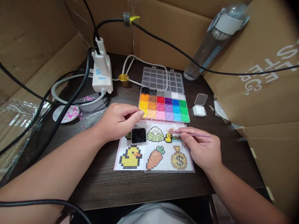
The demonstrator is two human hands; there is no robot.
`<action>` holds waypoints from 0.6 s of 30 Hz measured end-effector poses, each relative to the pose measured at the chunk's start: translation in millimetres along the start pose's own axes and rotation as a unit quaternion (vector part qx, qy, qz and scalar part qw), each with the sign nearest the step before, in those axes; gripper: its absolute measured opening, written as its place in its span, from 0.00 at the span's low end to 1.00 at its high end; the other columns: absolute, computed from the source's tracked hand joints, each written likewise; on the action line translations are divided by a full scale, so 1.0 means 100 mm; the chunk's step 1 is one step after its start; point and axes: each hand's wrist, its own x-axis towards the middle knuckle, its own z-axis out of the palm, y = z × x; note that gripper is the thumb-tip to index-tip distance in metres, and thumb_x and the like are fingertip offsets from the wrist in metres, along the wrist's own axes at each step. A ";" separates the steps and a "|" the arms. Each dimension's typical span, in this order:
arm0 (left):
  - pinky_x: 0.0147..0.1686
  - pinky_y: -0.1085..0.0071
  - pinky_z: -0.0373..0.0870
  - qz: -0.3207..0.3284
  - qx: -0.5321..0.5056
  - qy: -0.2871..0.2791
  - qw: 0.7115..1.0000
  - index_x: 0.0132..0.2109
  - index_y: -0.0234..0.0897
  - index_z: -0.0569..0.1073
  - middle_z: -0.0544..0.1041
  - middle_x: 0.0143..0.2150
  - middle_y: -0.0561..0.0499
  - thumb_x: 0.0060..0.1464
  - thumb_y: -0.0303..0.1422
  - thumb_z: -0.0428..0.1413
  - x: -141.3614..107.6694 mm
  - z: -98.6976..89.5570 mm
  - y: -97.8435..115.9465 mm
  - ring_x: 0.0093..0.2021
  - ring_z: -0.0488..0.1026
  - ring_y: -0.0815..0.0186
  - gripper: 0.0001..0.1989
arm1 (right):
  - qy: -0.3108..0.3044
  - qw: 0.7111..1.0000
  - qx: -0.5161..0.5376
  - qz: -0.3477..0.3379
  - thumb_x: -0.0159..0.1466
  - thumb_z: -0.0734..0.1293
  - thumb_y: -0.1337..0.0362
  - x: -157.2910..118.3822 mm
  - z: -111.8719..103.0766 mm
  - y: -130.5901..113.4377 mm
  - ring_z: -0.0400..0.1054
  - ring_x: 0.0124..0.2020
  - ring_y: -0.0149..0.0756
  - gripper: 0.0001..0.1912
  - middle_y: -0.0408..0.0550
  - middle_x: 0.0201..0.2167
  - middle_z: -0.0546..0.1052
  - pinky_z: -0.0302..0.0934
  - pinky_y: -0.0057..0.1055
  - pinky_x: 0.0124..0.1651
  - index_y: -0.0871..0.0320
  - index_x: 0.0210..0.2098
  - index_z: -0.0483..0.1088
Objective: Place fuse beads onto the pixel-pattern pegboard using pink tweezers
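Gripping tweezers [198,135], the right hand [203,145] has the duck [168,138] at its nine o'clock; a twitch could break it. I can't tell whether the left hand [121,120], at the duck's ten o'clock, holds anything.

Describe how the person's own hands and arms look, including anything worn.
The left hand and right hand wear no gloves, and no ring or watch is visible. The left forearm and right forearm are bare, with no sleeves in view.
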 end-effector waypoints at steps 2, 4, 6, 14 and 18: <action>0.23 0.73 0.54 -0.002 0.004 0.001 1.000 0.26 0.37 0.73 0.67 0.19 0.55 0.58 0.38 0.50 0.00 0.00 0.00 0.22 0.62 0.72 0.17 | -0.007 1.000 0.004 0.001 0.62 0.69 0.66 -0.01 0.01 0.01 0.79 0.37 0.39 0.06 0.47 0.34 0.83 0.76 0.31 0.40 0.56 0.34 0.80; 0.23 0.72 0.55 -0.002 0.006 0.002 1.000 0.27 0.37 0.74 0.68 0.20 0.54 0.58 0.38 0.50 0.00 0.00 0.01 0.22 0.63 0.71 0.16 | -0.007 1.000 0.006 0.001 0.62 0.69 0.66 -0.01 0.01 0.02 0.79 0.37 0.39 0.06 0.47 0.34 0.83 0.76 0.32 0.40 0.56 0.34 0.80; 0.24 0.72 0.55 0.000 0.005 0.002 1.000 0.27 0.37 0.74 0.69 0.20 0.54 0.58 0.38 0.50 0.00 0.00 0.01 0.22 0.63 0.71 0.16 | -0.004 1.000 0.006 0.003 0.61 0.69 0.66 -0.01 0.02 0.02 0.79 0.37 0.39 0.06 0.47 0.34 0.83 0.76 0.32 0.40 0.56 0.34 0.80; 0.24 0.72 0.55 0.008 -0.002 0.006 1.000 0.26 0.36 0.74 0.69 0.20 0.54 0.59 0.37 0.50 -0.01 0.00 0.00 0.22 0.63 0.72 0.16 | 0.008 1.000 0.009 0.026 0.61 0.70 0.66 -0.02 0.03 0.03 0.79 0.35 0.39 0.05 0.47 0.33 0.83 0.76 0.32 0.40 0.56 0.33 0.80; 0.25 0.72 0.54 0.017 -0.001 0.007 1.000 0.24 0.34 0.72 0.67 0.20 0.54 0.59 0.36 0.50 -0.02 0.01 -0.02 0.23 0.62 0.72 0.17 | 0.028 0.999 0.002 0.036 0.61 0.70 0.65 -0.01 0.00 0.02 0.78 0.35 0.40 0.05 0.47 0.31 0.82 0.76 0.32 0.39 0.57 0.33 0.80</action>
